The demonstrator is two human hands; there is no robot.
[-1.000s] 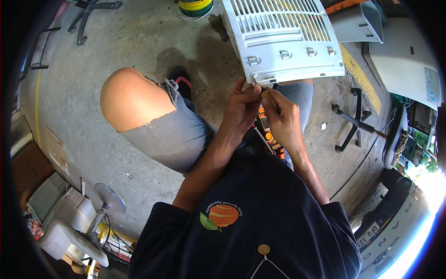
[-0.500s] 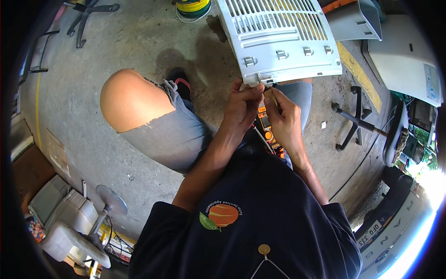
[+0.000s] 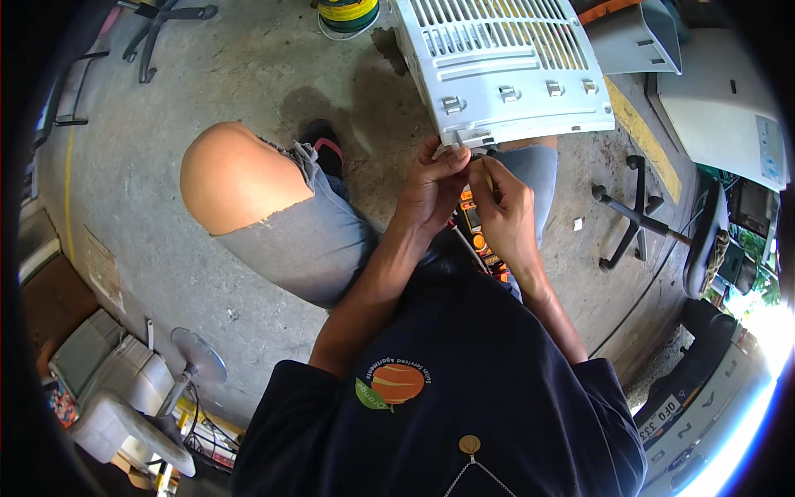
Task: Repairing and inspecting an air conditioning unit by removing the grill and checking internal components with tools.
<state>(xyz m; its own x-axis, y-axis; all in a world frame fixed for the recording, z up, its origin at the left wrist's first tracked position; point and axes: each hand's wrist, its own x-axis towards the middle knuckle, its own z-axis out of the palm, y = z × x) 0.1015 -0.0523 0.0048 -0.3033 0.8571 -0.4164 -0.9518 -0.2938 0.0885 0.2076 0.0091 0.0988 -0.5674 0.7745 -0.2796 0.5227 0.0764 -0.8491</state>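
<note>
Pointing slots away from person: white panel; left hand, right hand by edge, grip pinched, contents unclear.

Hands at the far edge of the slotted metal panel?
No, the left hand and right hand are by the near edge of the slotted metal panel, toward its left corner.

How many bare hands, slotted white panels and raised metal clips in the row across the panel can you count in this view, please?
Bare hands: 2 (left hand, right hand)
Slotted white panel: 1
Raised metal clips in the row: 4
Total: 7
</note>
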